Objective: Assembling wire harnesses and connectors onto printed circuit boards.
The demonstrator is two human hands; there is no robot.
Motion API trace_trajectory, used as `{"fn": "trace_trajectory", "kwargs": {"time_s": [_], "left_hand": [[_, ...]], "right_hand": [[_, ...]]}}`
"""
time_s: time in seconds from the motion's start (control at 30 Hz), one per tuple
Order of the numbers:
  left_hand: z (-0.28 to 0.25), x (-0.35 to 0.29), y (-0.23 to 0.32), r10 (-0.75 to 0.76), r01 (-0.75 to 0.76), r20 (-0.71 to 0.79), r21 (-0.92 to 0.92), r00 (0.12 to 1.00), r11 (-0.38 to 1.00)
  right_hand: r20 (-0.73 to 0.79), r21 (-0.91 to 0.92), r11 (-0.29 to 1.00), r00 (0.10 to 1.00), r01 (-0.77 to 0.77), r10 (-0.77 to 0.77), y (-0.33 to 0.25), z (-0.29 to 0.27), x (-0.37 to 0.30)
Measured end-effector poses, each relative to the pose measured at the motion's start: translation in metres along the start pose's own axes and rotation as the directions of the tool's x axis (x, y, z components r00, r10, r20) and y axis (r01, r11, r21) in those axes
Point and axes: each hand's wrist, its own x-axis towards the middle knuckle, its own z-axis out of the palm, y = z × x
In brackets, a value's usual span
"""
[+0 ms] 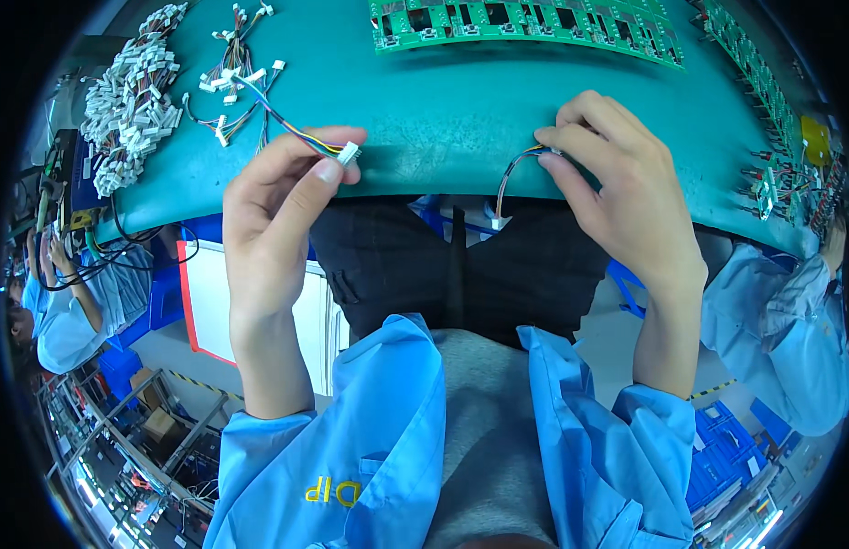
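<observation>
Between the thumb and fingers of my left hand (283,197) is the white plug of a wire harness (349,153). Its yellow, blue and dark wires run up and left toward a small group of loose harnesses (232,78) on the green mat. My right hand (626,174) pinches a second wire harness (509,174), whose wires curve down to a white plug hanging by the mat's near edge. The pinched end is mostly hidden by my fingers. Both hands are above the near part of the mat, apart from each other.
A large heap of white-plugged harnesses (136,101) lies at the left of the green mat (424,119). Green circuit boards (525,27) stand at the far side, with more boards (749,73) along the right. Other people in blue sleeves (781,320) work at both sides.
</observation>
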Motion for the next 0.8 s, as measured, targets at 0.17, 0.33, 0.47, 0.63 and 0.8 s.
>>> {"fn": "trace_trajectory", "kwargs": {"time_s": [0.17, 0.33, 0.47, 0.63, 0.8], "left_hand": [[0.004, -0.001, 0.000, 0.053, -0.054, 0.021, 0.062, 0.998, 0.997], [-0.001, 0.022, 0.028, 0.322, -0.327, 0.097, 0.486, 0.942, 0.810], [0.006, 0.075, 0.044, 0.541, -0.634, 0.383, 0.654, 0.748, 0.413], [0.017, 0.146, 0.034, 0.444, -0.578, 0.424, 0.758, 0.789, 0.303], [0.030, 0.151, 0.041, 0.283, -0.446, 0.362, 0.826, 0.888, 0.344]], "right_hand": [[0.178, 0.040, 0.993, 0.979, -0.108, 0.099, 0.008, -0.014, 0.004], [0.491, 0.166, 0.949, 0.857, -0.270, 0.158, 0.016, -0.040, 0.008], [0.152, 0.489, 0.863, 0.986, -0.129, 0.061, 0.028, -0.037, 0.018], [-0.120, 0.572, 0.820, 0.987, -0.017, 0.105, 0.059, -0.018, 0.069], [-0.034, 0.512, 0.844, 0.977, -0.162, 0.209, 0.048, -0.021, 0.123]]}}
